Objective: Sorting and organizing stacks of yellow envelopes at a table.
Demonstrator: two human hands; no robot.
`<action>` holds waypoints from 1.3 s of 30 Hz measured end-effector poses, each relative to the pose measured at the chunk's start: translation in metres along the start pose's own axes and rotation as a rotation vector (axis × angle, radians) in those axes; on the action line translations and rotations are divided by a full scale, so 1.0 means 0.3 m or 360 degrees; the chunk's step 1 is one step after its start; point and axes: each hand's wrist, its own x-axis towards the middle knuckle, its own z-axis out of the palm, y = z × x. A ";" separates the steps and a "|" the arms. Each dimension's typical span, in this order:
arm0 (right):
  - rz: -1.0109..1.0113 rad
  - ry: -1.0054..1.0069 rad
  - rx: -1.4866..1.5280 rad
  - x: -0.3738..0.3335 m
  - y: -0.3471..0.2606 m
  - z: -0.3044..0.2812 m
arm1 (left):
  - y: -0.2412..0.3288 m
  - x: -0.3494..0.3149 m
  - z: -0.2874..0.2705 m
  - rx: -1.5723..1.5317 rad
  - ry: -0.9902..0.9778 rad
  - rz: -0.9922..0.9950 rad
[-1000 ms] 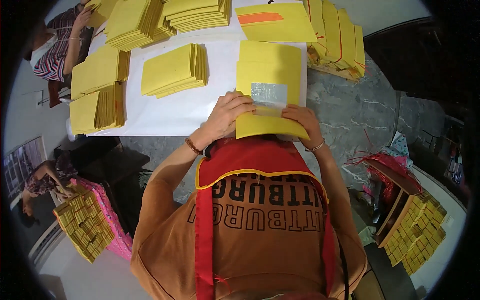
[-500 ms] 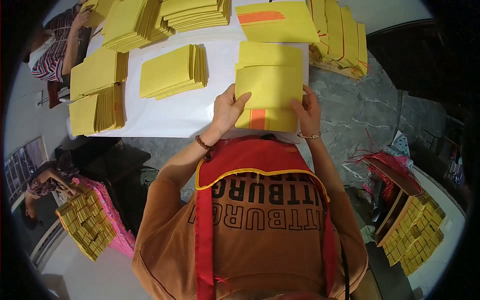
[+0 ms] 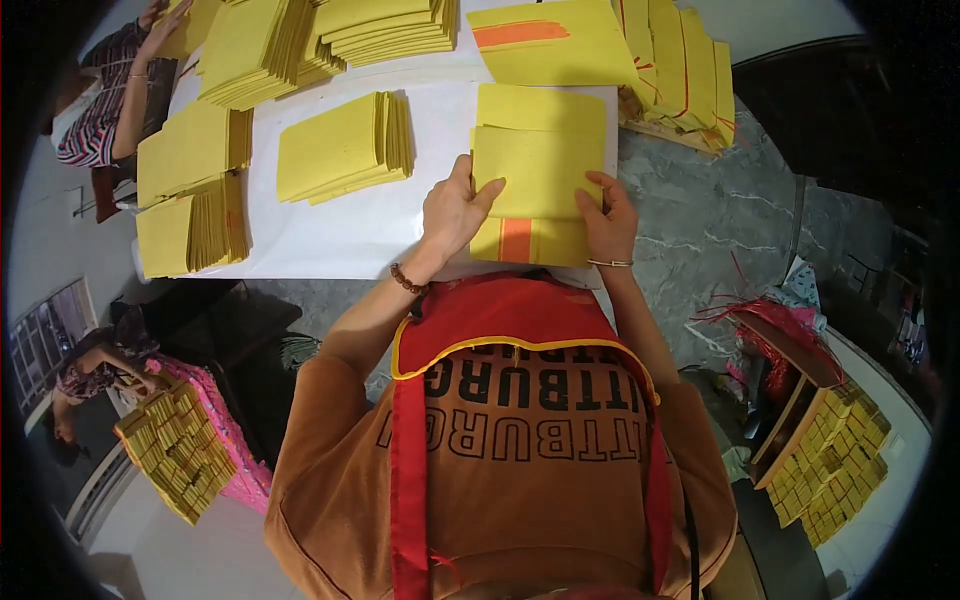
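In front of me on the white table lies a yellow paper stack [image 3: 540,165], its upper sheets folded or overlapping in layers. Below its front edge shows a yellow sheet with an orange stripe [image 3: 517,240]. My left hand [image 3: 455,212] grips the left edge of the stack, thumb on top and fingers at the side. At the right edge, my right hand [image 3: 612,222] has its thumb and bent forefinger on the paper; its other fingers are partly hidden. To the left sits a bundle of folded yellow paper [image 3: 335,150].
More folded yellow bundles [image 3: 190,190] stand at the table's left, with taller piles [image 3: 250,50] behind. A flat orange-striped sheet [image 3: 550,45] lies at the back. Tied yellow bundles [image 3: 680,70] stand at the back right. Another person's hand [image 3: 165,30] works at the far left.
My right hand has shifted slightly left, with its forefinger now over the paper's edge. My left hand and the paper have barely moved. The other person's hand has moved a little.
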 end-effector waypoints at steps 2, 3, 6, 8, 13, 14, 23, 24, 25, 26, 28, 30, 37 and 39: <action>0.0014 0.0011 -0.0054 0.005 0.016 -0.002 | 0.009 -0.001 -0.002 -0.0012 0.0013 -0.0012; 0.0027 0.0023 -0.0111 0.008 0.024 -0.003 | 0.017 0.000 -0.006 -0.0056 -0.0005 -0.0081; -0.0003 0.0026 -0.0167 0.011 0.037 -0.007 | 0.038 -0.009 -0.015 -0.0053 0.0162 0.0033; -0.0011 0.0043 -0.0182 0.011 0.035 -0.005 | 0.067 -0.023 -0.026 -0.0001 0.0353 0.0218; 0.0030 0.0066 -0.0113 0.008 0.017 0.007 | 0.111 -0.012 0.025 0.0649 0.0356 0.1255; 0.0006 0.0070 -0.0143 0.006 0.006 0.009 | 0.118 -0.012 0.045 0.0702 0.0233 0.1347; -0.0547 0.0000 -0.1041 -0.045 -0.074 0.001 | 0.041 0.011 0.119 0.1004 0.0235 0.1221; -0.0983 0.0033 -0.1461 -0.067 -0.086 -0.003 | 0.045 0.007 0.121 0.1008 0.0219 0.1203; -0.0998 0.0022 -0.1441 -0.086 -0.073 0.000 | 0.042 0.010 0.123 0.1025 0.0233 0.1187; -0.0914 -0.0259 -0.1632 -0.101 -0.043 -0.005 | 0.044 0.016 0.131 0.0998 0.0241 0.1217; -0.0857 -0.0565 -0.1797 -0.118 -0.004 -0.005 | 0.042 0.017 0.125 0.0990 0.0270 0.1216; -0.0846 -0.0521 -0.1756 -0.115 0.007 -0.010 | 0.046 0.015 0.115 0.0832 0.0142 0.1248; -0.0711 -0.0782 -0.0846 -0.047 0.030 -0.088 | 0.044 -0.001 0.067 0.1077 -0.0011 0.1653; -0.0001 -0.0561 0.0360 -0.013 0.015 -0.121 | 0.059 -0.032 0.087 0.1352 0.0123 0.1679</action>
